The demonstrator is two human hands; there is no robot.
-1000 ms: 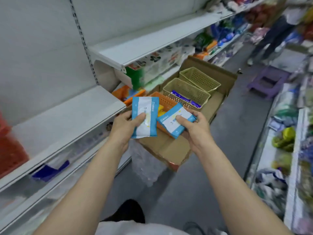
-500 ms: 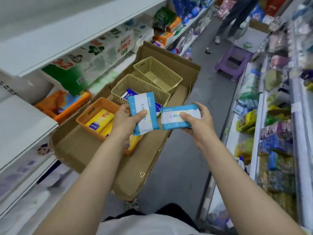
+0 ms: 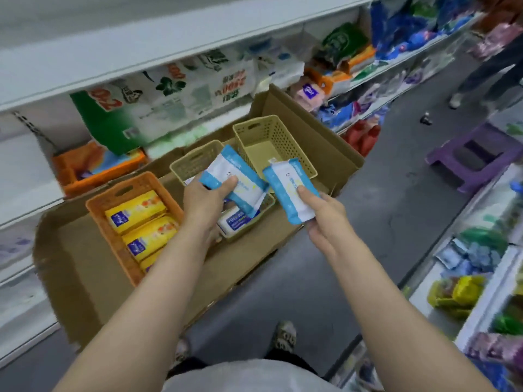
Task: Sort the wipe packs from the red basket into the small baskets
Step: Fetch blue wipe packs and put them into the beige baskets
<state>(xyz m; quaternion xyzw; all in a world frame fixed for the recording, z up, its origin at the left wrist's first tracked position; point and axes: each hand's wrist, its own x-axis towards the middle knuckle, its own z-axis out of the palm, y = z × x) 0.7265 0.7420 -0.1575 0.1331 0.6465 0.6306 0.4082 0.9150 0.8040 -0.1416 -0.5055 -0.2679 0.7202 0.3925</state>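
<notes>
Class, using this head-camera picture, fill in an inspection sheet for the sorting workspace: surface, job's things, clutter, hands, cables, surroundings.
Surface: cardboard box holding the baskets.
Job's things: orange basket with yellow packs; middle beige basket with a white pack; far beige basket looks empty.
Clutter: nothing seen in the box.
Hands: left hand grips a blue-white wipe pack; right hand grips another wipe pack.
Cables: nothing seen.
Surroundings: stocked shelves, purple stool, another person up the aisle.

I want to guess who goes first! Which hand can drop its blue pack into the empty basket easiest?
Probably the right hand: its blue-and-white wipe pack hangs beside the empty beige plastic basket; the left hand is farther.
</notes>
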